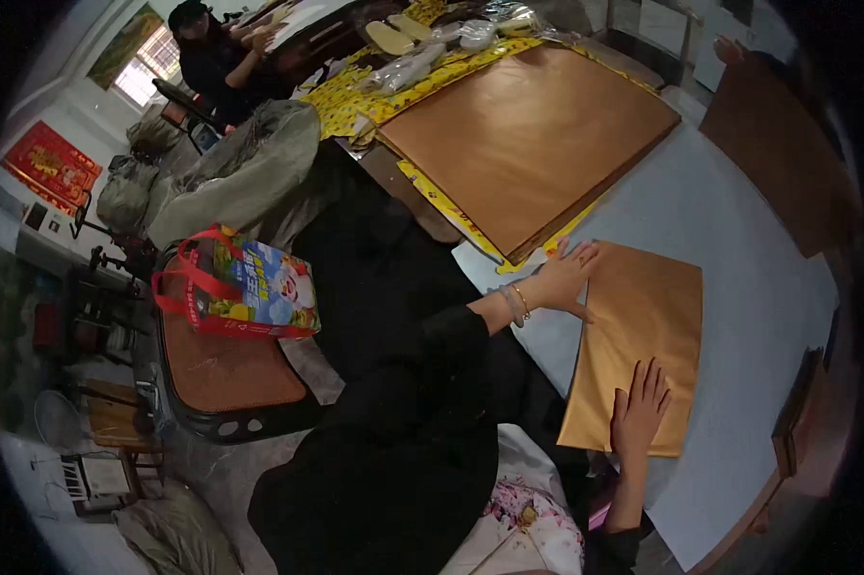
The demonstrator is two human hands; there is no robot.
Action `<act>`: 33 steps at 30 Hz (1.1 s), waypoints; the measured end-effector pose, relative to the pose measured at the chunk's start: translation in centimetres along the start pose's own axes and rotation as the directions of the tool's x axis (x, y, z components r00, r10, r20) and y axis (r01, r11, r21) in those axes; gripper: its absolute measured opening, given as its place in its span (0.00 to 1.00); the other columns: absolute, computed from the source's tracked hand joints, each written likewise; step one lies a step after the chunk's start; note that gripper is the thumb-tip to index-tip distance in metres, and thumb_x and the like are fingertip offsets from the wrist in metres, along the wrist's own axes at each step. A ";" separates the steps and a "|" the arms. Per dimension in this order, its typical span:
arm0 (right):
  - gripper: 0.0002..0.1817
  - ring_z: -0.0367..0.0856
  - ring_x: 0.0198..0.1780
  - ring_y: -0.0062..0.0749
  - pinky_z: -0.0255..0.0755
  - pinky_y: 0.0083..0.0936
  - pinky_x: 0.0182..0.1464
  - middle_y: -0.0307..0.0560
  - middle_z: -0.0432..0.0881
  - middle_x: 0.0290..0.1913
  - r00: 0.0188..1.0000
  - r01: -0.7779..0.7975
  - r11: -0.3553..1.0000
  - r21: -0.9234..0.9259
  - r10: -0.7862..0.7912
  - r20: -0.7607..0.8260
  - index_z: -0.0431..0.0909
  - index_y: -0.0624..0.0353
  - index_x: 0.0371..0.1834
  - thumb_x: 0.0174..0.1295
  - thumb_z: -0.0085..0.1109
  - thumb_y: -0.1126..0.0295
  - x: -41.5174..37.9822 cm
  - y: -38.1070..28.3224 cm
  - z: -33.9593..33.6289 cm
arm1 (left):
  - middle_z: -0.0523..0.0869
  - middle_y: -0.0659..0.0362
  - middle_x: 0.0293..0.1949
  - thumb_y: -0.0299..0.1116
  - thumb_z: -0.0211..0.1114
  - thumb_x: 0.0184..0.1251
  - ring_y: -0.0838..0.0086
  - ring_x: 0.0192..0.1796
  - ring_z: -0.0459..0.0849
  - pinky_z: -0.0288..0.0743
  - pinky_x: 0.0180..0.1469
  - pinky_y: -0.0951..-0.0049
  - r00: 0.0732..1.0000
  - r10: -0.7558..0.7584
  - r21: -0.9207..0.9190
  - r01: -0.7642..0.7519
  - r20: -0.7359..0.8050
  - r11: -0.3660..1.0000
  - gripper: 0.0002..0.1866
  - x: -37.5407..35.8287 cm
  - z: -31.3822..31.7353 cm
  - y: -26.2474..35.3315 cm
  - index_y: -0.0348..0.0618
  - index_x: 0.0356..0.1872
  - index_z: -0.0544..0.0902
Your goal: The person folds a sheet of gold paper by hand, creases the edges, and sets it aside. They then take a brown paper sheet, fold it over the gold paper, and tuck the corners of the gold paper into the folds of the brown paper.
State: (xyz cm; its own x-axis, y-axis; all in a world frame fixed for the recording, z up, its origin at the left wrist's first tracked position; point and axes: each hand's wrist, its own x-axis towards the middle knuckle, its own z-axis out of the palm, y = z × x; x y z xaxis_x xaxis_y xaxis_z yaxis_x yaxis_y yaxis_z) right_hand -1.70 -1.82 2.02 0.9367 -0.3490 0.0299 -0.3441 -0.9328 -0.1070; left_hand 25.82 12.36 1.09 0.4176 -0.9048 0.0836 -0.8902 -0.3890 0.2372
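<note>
A folded golden-brown sheet lies on the pale table surface. My left hand, with bracelets at the wrist, rests at the sheet's upper left edge with its fingers spread. Lower down, my right hand lies flat on the same sheet, fingers stretched out. Neither hand grips anything. Beyond my left hand is a large stack of brown sheets on a yellow patterned cloth.
Another brown sheet is held up by a co-worker's hand at the right. A colourful bag stands on a chair at the left. Another person is at the back left. Brown pieces lie near the right edge.
</note>
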 end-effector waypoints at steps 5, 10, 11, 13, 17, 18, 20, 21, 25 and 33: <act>0.30 0.44 0.77 0.45 0.35 0.48 0.74 0.47 0.47 0.77 1.000 0.004 1.000 -0.016 -0.004 0.004 0.52 0.53 0.75 0.71 0.37 0.57 0.0 -0.1 -0.2 | 0.51 0.40 0.73 0.77 0.62 0.39 0.52 0.76 0.47 0.37 0.73 0.44 1.000 0.000 0.037 0.000 0.018 0.999 0.67 0.3 0.6 0.0 0.28 0.70 0.52; 0.30 0.42 0.77 0.45 0.33 0.48 0.74 0.47 0.46 0.78 1.000 -0.008 1.000 -0.012 0.008 0.023 0.52 0.51 0.75 0.72 0.37 0.57 0.1 -0.4 -0.4 | 0.48 0.38 0.73 0.80 0.57 0.39 0.50 0.76 0.45 0.36 0.73 0.44 1.000 0.001 0.033 -0.002 0.018 0.999 0.70 0.4 1.2 -0.1 0.25 0.70 0.50; 0.30 0.42 0.77 0.45 0.33 0.48 0.74 0.48 0.46 0.78 0.999 -0.023 1.000 0.014 0.023 0.032 0.52 0.51 0.75 0.72 0.38 0.55 0.1 -0.6 -0.9 | 0.48 0.38 0.73 0.80 0.57 0.39 0.50 0.76 0.45 0.36 0.73 0.44 1.000 -0.007 0.031 0.007 0.013 1.000 0.70 0.4 1.3 -0.2 0.25 0.70 0.50; 0.31 0.42 0.78 0.45 0.32 0.49 0.74 0.49 0.46 0.77 0.999 -0.033 0.999 0.034 0.032 0.043 0.52 0.51 0.75 0.72 0.38 0.54 0.1 -0.8 -1.1 | 0.48 0.38 0.73 0.81 0.57 0.38 0.51 0.76 0.45 0.36 0.73 0.44 0.998 -0.027 0.049 0.023 0.063 0.999 0.71 0.6 0.8 0.0 0.24 0.70 0.49; 0.31 0.42 0.77 0.44 0.33 0.47 0.75 0.47 0.47 0.77 0.999 -0.007 0.996 -0.085 0.005 -0.033 0.52 0.51 0.75 0.72 0.39 0.54 -0.1 -0.8 -0.7 | 0.54 0.34 0.70 0.78 0.62 0.35 0.48 0.75 0.49 0.37 0.72 0.44 0.990 -0.043 0.130 0.026 0.131 0.991 0.70 1.2 -0.7 0.9 0.18 0.66 0.56; 0.30 0.44 0.77 0.45 0.33 0.48 0.75 0.47 0.48 0.77 0.999 0.005 0.999 -0.037 -0.007 -0.049 0.53 0.51 0.75 0.72 0.41 0.55 0.0 -1.3 -1.0 | 0.57 0.32 0.69 0.77 0.64 0.33 0.45 0.74 0.51 0.38 0.72 0.44 0.998 -0.010 0.121 0.002 0.064 0.993 0.69 1.3 -0.4 0.8 0.17 0.63 0.61; 0.30 0.47 0.76 0.46 0.36 0.49 0.74 0.48 0.51 0.76 0.991 0.085 0.996 0.018 -0.083 -0.108 0.56 0.52 0.74 0.70 0.47 0.60 -0.1 -3.0 -2.1 | 0.58 0.32 0.68 0.76 0.66 0.31 0.45 0.73 0.52 0.38 0.72 0.43 1.000 -0.016 0.140 0.013 0.020 0.990 0.67 1.5 0.3 0.7 0.18 0.62 0.64; 0.30 0.48 0.76 0.45 0.37 0.49 0.74 0.49 0.51 0.76 0.985 0.161 0.986 0.039 -0.158 -0.070 0.56 0.52 0.74 0.70 0.46 0.60 0.0 -4.0 -2.0 | 0.59 0.33 0.68 0.74 0.68 0.28 0.45 0.73 0.53 0.38 0.72 0.43 1.000 -0.015 0.159 0.018 -0.022 0.987 0.66 1.6 0.4 0.9 0.20 0.60 0.68; 0.30 0.49 0.76 0.47 0.38 0.53 0.73 0.53 0.52 0.75 0.926 0.349 0.913 0.212 -0.371 0.073 0.57 0.54 0.73 0.67 0.48 0.61 0.2 -7.4 -2.1 | 0.58 0.34 0.69 0.78 0.67 0.22 0.46 0.74 0.52 0.36 0.72 0.42 0.998 -0.059 0.099 0.062 -0.037 0.993 0.73 1.7 1.4 0.4 0.23 0.65 0.61; 0.35 0.51 0.75 0.48 0.45 0.56 0.71 0.54 0.53 0.75 0.901 0.429 0.899 0.086 -0.433 0.027 0.62 0.55 0.69 0.58 0.61 0.60 -0.1 -7.3 0.7 | 0.62 0.35 0.67 0.78 0.68 0.19 0.46 0.72 0.56 0.37 0.73 0.45 0.996 -0.068 0.156 0.076 -0.061 0.985 0.72 2.3 2.1 0.4 0.22 0.63 0.64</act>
State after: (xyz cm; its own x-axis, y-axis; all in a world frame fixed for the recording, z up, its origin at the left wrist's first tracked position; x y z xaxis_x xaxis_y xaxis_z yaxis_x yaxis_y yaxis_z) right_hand 0.82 5.10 2.09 0.9947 0.0918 0.0467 0.0985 -0.9807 -0.1692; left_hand 25.99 9.76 -0.67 0.4871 -0.8641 0.1266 -0.8732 -0.4793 0.0886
